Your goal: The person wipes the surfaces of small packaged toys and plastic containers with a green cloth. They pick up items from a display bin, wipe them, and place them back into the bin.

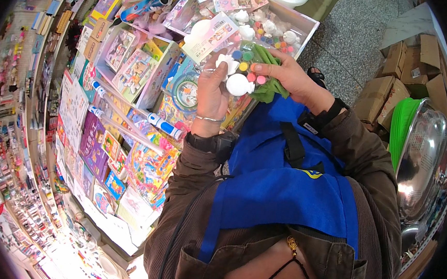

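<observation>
Between my two hands is a clear plastic packet (239, 84) with white moulded figures and small round paint pots in several colours, topped by a printed card (211, 37). My left hand (214, 90) grips its left side, the thumb over a white figure. At the packet's right side my right hand (286, 76) holds it together with a green cloth (267, 92), thumb near an orange pot. Just beyond lies an open cardboard tray (310, 31) holding similar packets of white figures and paint pots.
Left of the hands, a box of picture packs (170, 60), a roll of tape (186, 92) and clear tubes with blue-and-white ends (164, 126) lie among colourful books. Shelves of small goods stand far left. Cardboard boxes (374, 95) and a metal colander (422, 165) are at right.
</observation>
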`<state>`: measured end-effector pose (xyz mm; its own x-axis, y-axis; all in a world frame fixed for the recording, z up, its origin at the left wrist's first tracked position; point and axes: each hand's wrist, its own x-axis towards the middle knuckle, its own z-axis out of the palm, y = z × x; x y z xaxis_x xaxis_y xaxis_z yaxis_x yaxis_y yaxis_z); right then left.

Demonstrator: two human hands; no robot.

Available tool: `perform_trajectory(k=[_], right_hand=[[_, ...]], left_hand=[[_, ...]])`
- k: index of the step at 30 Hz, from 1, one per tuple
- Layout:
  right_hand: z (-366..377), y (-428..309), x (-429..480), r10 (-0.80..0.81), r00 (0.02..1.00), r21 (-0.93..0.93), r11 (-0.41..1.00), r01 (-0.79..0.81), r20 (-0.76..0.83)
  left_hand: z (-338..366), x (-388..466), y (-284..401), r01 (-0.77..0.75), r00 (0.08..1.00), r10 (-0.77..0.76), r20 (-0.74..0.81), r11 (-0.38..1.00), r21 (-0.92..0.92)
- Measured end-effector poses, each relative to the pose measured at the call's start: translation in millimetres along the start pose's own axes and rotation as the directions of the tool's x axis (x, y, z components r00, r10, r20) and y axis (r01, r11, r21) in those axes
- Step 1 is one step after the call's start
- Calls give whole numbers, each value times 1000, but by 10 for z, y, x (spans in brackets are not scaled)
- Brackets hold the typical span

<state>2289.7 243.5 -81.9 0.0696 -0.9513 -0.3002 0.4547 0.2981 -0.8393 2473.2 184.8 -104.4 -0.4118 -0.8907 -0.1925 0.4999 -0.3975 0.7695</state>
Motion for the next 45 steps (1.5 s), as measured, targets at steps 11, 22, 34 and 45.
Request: perform_trajectory(k=[11, 22, 34, 45], right_hand=[[-9, -390, 406, -805, 573, -849, 190, 493, 153], [46, 370, -186, -223, 824, -689, 460, 560, 521], [-473, 383, -436, 51, 999, -396, 917, -45, 5], [-609, 74, -206, -528, 849, -785, 519, 338, 17]], left_hand=[[66, 118, -27, 66, 980, -34, 194, 985, -161], [-1028, 181, 598, -143, 975, 138, -176, 990, -15], [-1949, -48, 125, 47, 894, 216, -393, 827, 560], [-1417, 109, 440, 8, 796, 601, -71, 107, 994]])
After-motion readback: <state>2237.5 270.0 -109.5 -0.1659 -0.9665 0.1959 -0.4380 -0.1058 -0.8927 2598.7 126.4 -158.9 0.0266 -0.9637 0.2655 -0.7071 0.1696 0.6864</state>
